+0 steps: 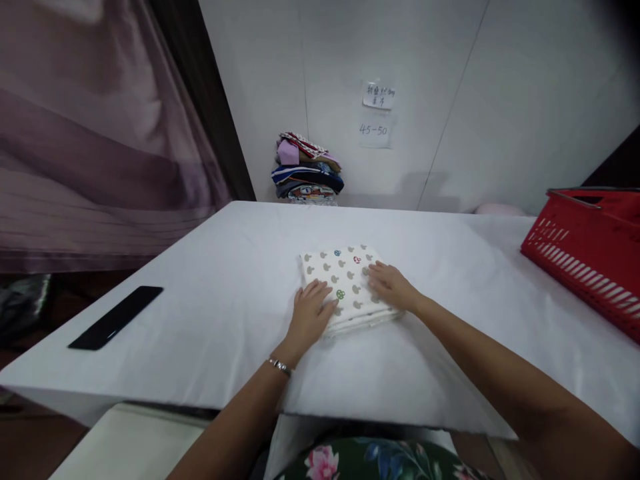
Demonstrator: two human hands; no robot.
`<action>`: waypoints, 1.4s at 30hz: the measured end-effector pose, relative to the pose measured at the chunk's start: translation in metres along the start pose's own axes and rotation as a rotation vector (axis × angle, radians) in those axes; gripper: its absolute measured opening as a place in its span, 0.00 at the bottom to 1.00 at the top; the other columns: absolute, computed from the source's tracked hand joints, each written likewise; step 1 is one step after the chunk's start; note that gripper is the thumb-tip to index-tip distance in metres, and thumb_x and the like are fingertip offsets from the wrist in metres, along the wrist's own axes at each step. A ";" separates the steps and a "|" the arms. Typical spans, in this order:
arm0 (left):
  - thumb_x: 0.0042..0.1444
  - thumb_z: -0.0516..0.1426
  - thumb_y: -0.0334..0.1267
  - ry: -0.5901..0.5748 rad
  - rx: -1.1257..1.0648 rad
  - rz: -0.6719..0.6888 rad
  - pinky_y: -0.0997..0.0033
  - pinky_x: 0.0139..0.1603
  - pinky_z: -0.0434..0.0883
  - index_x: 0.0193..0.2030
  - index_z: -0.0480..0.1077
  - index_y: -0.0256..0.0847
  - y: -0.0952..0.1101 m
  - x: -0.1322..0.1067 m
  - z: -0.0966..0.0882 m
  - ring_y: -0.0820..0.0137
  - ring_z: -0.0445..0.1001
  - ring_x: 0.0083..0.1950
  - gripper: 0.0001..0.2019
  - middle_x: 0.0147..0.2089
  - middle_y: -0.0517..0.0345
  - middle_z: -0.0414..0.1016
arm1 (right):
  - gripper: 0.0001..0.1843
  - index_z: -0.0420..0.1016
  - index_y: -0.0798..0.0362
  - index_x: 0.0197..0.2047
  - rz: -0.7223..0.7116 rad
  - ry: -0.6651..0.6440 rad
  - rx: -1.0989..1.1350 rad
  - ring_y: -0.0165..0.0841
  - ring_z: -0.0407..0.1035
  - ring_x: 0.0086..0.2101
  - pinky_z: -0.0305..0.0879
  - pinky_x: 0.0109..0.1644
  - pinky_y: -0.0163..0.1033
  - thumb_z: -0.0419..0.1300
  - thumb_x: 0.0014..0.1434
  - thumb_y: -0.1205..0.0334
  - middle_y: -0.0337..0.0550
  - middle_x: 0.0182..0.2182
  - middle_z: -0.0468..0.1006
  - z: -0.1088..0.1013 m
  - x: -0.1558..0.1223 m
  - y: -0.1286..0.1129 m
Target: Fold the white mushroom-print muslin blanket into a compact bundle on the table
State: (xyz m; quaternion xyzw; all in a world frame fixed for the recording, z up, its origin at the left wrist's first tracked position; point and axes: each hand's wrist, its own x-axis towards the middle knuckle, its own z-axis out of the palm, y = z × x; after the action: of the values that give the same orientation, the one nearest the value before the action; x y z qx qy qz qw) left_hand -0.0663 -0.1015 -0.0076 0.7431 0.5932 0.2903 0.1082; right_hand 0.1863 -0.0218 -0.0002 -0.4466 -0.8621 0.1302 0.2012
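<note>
A folded white cloth (345, 273) with small grey, red, blue and green mushroom prints lies flat in the middle of the white-covered table (215, 313). Several layers show along its near edge. My left hand (311, 310) rests on the cloth's near left corner, fingers spread and flat, with a bracelet at the wrist. Across from it, my right hand (393, 285) lies flat on the right side of the cloth, fingers stretched out. Neither hand grips anything.
A red plastic basket (595, 267) stands at the right of the table. At the left lies a flat black object (117, 319). Beyond the far edge is a stack of folded cloths (307, 177) against the wall. A pink curtain (95, 147) hangs at the left.
</note>
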 end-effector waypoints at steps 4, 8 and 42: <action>0.57 0.55 0.44 0.068 0.010 0.212 0.53 0.60 0.56 0.47 0.71 0.45 0.000 -0.027 -0.006 0.62 0.63 0.58 0.13 0.54 0.53 0.71 | 0.17 0.71 0.47 0.53 -0.227 0.087 0.110 0.40 0.61 0.56 0.59 0.58 0.53 0.51 0.63 0.56 0.45 0.50 0.74 -0.001 -0.039 -0.009; 0.57 0.55 0.40 0.093 0.070 0.286 0.55 0.57 0.58 0.47 0.71 0.44 0.006 -0.032 -0.006 0.63 0.65 0.54 0.11 0.50 0.54 0.72 | 0.16 0.71 0.49 0.52 -0.346 0.095 0.093 0.38 0.65 0.52 0.63 0.55 0.51 0.52 0.62 0.59 0.47 0.49 0.74 -0.002 -0.051 -0.013; 0.59 0.48 0.28 0.048 0.204 0.355 0.64 0.41 0.64 0.40 0.70 0.41 0.034 -0.038 0.004 0.67 0.65 0.40 0.10 0.36 0.54 0.71 | 0.18 0.65 0.48 0.54 -0.370 0.227 0.004 0.40 0.67 0.44 0.67 0.45 0.49 0.50 0.61 0.65 0.50 0.44 0.72 0.011 -0.071 -0.028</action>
State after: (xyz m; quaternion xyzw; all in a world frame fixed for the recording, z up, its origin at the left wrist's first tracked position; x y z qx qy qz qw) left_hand -0.0410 -0.1459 -0.0055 0.8361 0.4815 0.2606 -0.0347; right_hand 0.1975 -0.0969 -0.0151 -0.2921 -0.9009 0.0417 0.3184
